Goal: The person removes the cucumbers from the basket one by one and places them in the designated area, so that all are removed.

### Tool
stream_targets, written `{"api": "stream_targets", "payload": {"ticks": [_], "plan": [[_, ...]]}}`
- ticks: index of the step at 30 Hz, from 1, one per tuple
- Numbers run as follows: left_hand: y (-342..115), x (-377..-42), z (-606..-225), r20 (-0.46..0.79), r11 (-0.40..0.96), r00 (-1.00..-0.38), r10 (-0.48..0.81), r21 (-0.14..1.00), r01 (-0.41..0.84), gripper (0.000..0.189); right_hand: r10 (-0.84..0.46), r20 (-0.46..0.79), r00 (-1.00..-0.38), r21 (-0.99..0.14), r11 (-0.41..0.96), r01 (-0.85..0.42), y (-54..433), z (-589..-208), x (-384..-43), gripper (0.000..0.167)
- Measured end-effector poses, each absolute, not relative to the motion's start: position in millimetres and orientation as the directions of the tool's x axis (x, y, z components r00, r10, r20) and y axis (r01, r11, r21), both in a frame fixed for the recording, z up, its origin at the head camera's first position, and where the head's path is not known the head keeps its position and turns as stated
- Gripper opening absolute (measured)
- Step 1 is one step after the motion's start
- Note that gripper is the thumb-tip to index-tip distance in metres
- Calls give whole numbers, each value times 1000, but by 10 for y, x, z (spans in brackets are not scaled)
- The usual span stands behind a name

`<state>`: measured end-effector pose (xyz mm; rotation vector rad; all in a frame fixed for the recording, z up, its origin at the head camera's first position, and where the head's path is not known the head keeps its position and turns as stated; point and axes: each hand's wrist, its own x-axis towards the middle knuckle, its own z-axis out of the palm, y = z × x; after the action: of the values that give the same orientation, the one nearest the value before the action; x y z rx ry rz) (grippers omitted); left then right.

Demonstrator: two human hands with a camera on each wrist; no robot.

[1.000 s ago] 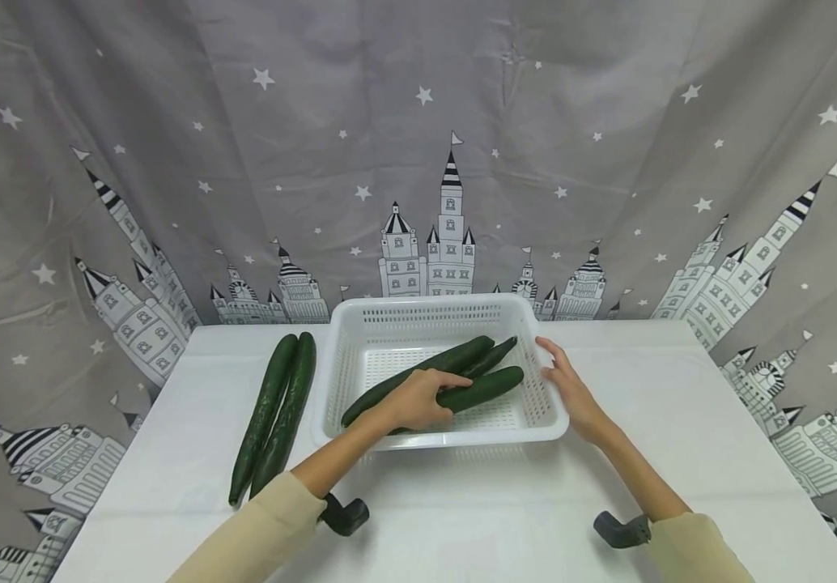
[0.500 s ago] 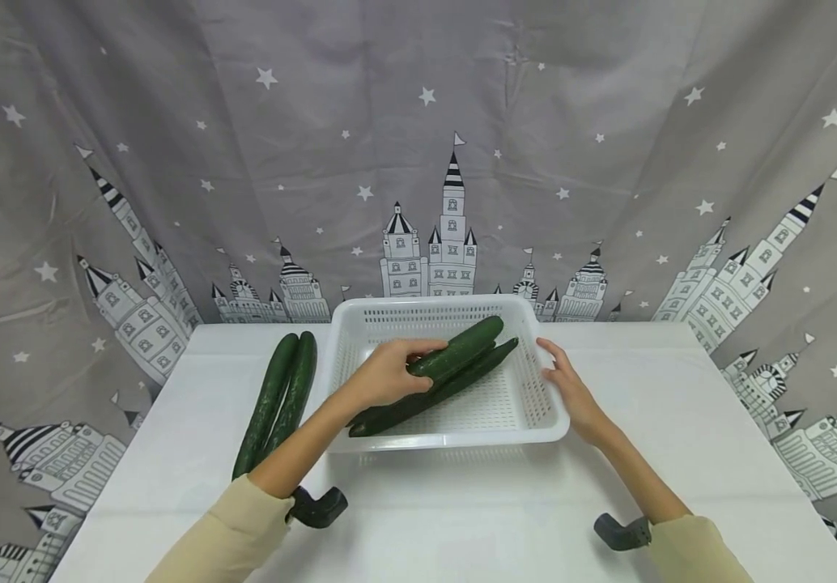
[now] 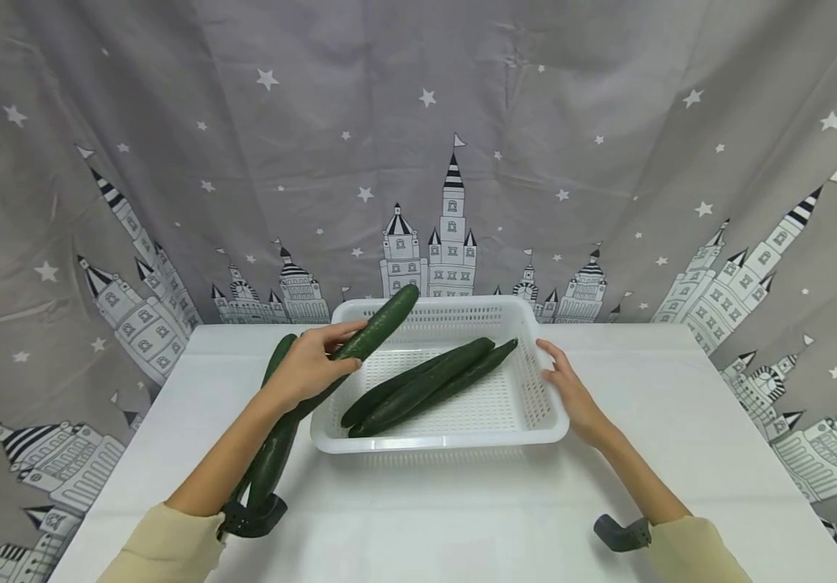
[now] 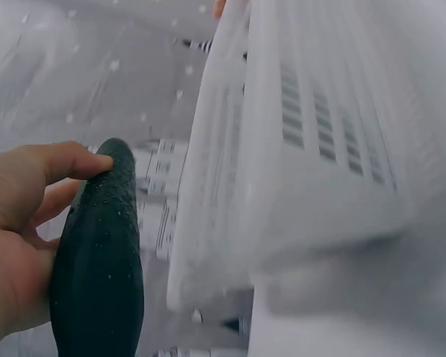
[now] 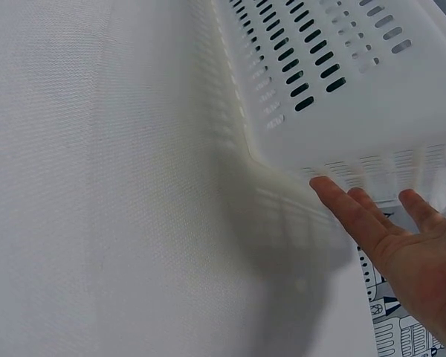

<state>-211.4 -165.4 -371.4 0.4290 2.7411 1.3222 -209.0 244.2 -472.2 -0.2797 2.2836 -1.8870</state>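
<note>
My left hand (image 3: pixel 309 368) grips a long dark green cucumber (image 3: pixel 382 320), thumb on one side and fingers on the other. The cucumber tilts across the left rim of the white plastic basket (image 3: pixel 448 441), and its far end overlaps the basket's back wall. In the left wrist view, the same cucumber (image 4: pixel 100 260) stands beside the basket's outer side. Inside the basket, three cucumbers (image 3: pixel 426 385) lie slantwise together. My right hand (image 3: pixel 575 397) rests at the basket's right side, its straight fingers (image 5: pixel 349 212) against the slotted wall in the right wrist view.
Two more cucumbers (image 3: pixel 273 457) lie side by side on the white table (image 3: pixel 477 518) left of the basket, partly covered by my left hand and forearm. Behind the table hangs a grey curtain (image 3: pixel 360 97) printed with castles and stars.
My left hand has lifted a cucumber from the pile in the basket and carried it left, over the left rim. The right hand has stayed at the basket's right side.
</note>
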Motion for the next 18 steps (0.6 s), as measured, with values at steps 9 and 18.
{"api": "stream_targets", "payload": {"ticks": [9, 18], "plan": [[-2206, -2051, -3852, 52, 571, -998, 39, 819, 65, 63, -248, -13, -969, -983, 179, -33, 2443, -4732, -2099, 56], [-2644, -2028, -4180, 1, 486, -991, -135, 871, -65, 65, -252, -25, -967, -984, 175, -20, 2439, -4735, -2101, 57]]}}
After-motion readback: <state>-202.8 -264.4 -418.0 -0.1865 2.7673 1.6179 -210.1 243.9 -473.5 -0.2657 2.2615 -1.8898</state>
